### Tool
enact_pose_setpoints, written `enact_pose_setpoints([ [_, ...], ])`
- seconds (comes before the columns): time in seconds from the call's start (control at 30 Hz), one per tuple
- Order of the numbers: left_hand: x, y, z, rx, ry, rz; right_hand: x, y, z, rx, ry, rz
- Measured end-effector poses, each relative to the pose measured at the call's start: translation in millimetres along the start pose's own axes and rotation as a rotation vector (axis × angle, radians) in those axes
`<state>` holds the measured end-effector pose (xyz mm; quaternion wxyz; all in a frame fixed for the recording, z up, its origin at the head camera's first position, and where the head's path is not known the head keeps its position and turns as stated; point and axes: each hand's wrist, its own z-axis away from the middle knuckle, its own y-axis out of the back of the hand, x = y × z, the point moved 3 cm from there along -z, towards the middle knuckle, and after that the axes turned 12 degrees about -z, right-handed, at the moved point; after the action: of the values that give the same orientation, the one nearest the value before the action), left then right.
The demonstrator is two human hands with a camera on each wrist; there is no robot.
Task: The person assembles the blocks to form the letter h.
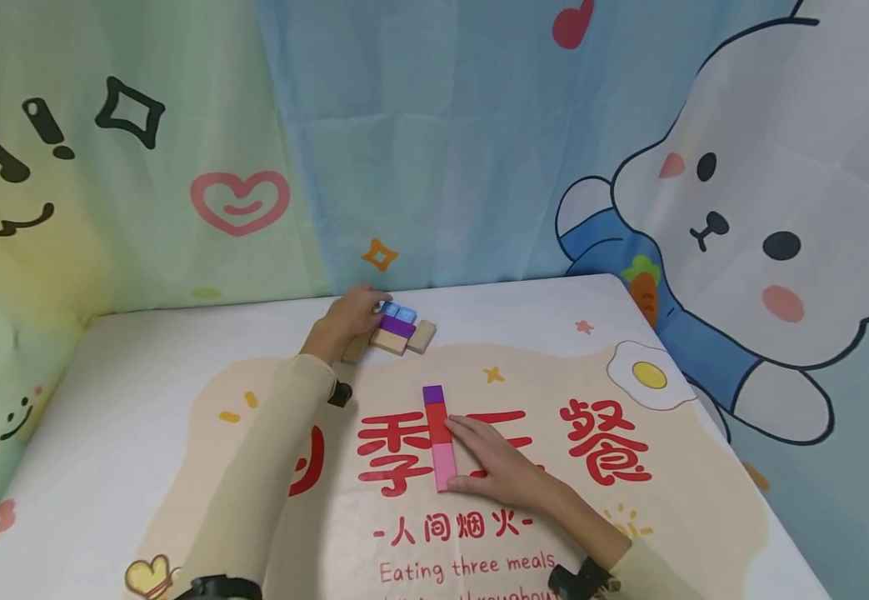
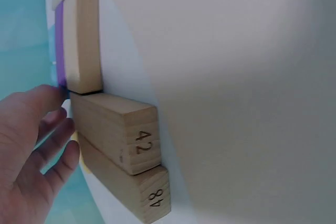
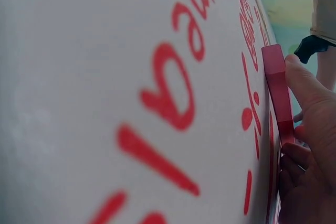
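Observation:
At the back of the table, my left hand [image 1: 347, 319] reaches to a cluster of blocks, fingertips right at the light blue blocks [image 1: 407, 314]. In front of these lie a purple block [image 1: 398, 326] and a plain wooden block [image 1: 389, 341]. In the left wrist view, wooden blocks marked 42 [image 2: 143, 141] and 48 [image 2: 156, 194] stand side by side near the thumb; the index fingertip is hidden. My right hand [image 1: 505, 467] rests beside a straight row: a small purple block [image 1: 432, 394], a red block [image 1: 437, 422] and a pink block [image 1: 444, 467]. Its fingers and thumb, spread apart, touch the row's right side.
A white and beige printed cloth [image 1: 202, 450] with red characters covers the table. Another wooden block [image 1: 422, 337] lies at the right of the cluster. Behind the table's back edge hangs a printed curtain [image 1: 434, 167].

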<state>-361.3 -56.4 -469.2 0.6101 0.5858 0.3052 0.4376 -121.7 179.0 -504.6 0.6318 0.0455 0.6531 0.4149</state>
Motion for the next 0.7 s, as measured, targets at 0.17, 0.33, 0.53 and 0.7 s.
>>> enact_pose_setpoints([
  [0.17,-3.4,-4.6,-2.7,-0.058,0.02,-0.013,0.9,-0.7,-1.0,-0.007,-0.008,0.004],
  [0.33,-4.1,-4.6,-1.3,-0.059,0.028,-0.009,1.5,-1.7,-0.1,0.002,-0.009,0.008],
  [0.53,-5.4,-4.0,1.2,-0.05,0.034,0.005,0.0,-1.6,1.7,-0.012,-0.017,-0.007],
  [0.7,-7.3,1.5,2.2,0.009,0.054,0.017,-0.7,0.8,0.7,-0.003,-0.008,0.008],
])
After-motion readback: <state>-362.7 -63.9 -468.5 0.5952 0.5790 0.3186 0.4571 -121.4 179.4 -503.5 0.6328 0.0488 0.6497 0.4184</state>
